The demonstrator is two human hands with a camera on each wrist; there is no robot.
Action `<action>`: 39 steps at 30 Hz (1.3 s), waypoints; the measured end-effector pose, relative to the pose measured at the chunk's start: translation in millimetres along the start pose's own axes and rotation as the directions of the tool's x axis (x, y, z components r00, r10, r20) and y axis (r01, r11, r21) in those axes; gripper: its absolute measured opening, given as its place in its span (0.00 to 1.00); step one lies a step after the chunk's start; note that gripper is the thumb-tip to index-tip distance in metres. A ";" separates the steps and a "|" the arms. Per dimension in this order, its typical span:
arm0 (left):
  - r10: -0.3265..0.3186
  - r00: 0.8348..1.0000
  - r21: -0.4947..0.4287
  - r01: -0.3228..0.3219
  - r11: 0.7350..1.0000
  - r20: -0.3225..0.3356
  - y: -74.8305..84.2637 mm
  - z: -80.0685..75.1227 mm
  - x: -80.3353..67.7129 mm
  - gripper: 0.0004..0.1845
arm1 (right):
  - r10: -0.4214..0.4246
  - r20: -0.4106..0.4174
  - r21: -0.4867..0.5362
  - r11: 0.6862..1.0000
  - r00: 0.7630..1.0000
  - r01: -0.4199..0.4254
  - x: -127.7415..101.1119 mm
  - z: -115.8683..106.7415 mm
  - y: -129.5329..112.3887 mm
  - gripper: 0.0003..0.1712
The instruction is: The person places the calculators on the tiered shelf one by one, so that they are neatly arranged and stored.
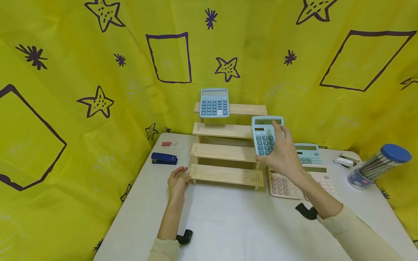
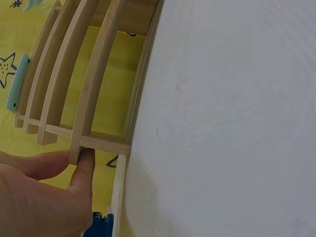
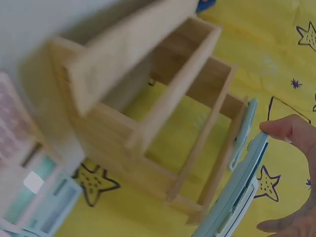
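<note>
Yellow cloth with purple stars and frames hangs behind a white table point(image 1: 228, 224). At its far middle stands a stepped wooden rack point(image 1: 228, 145) of four shelves, long axis left to right; a blue calculator point(image 1: 214, 102) leans upright on the left of the top shelf, leaving the rest of that shelf and the three below it bare. Right of the rack a pink calculator point(image 1: 284, 185) and a pale green one point(image 1: 308, 154) lie flat, touching, with a pen tub point(image 1: 378, 165) and white stapler point(image 1: 343, 162) beyond; a blue stapler point(image 1: 164, 158) and eraser point(image 1: 166, 144) sit left. The right hand point(image 1: 284, 156) grips a second blue calculator point(image 1: 266, 136) by its lower edge, thumb and fingers clamped on it, held upright in the air just in front of the rack's right end, level with the second shelf. The left hand point(image 1: 177, 179) rests fingers relaxed against the lowest shelf's left end, thumb touching the wood
</note>
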State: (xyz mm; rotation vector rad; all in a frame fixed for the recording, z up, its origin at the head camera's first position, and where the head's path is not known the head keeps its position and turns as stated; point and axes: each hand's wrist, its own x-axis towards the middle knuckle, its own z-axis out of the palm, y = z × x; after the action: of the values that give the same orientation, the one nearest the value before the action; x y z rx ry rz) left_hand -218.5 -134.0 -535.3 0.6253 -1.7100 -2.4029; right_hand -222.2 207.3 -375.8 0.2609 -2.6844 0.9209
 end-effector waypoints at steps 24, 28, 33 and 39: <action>0.019 1.000 -0.013 -0.019 1.000 0.015 -0.4 4.5 -4.1 0.33 | 0.223 0.115 -0.166 0.965 0.968 -0.202 147.1 23.0 -42.9 0.75; 0.016 1.000 -0.014 -0.016 1.000 0.009 0.7 2.6 -1.8 0.33 | 0.214 0.128 -0.205 0.961 0.968 -0.185 149.8 23.6 -44.3 0.75; 0.015 1.000 -0.018 -0.015 1.000 -0.005 0.4 1.2 -1.5 0.33 | 0.202 0.153 -0.200 0.965 0.967 -0.170 151.0 24.3 -41.2 0.75; 0.010 1.000 -0.023 -0.011 1.000 -0.015 -0.2 -0.2 -0.6 0.33 | 0.154 0.124 -0.080 0.986 0.980 -0.145 135.3 20.7 -28.6 0.74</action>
State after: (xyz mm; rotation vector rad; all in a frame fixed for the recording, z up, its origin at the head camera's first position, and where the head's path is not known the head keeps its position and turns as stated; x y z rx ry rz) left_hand -217.9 -133.9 -535.4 0.6282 -1.6730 -2.4008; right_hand -346.4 161.9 -330.6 0.1076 -2.8834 0.8768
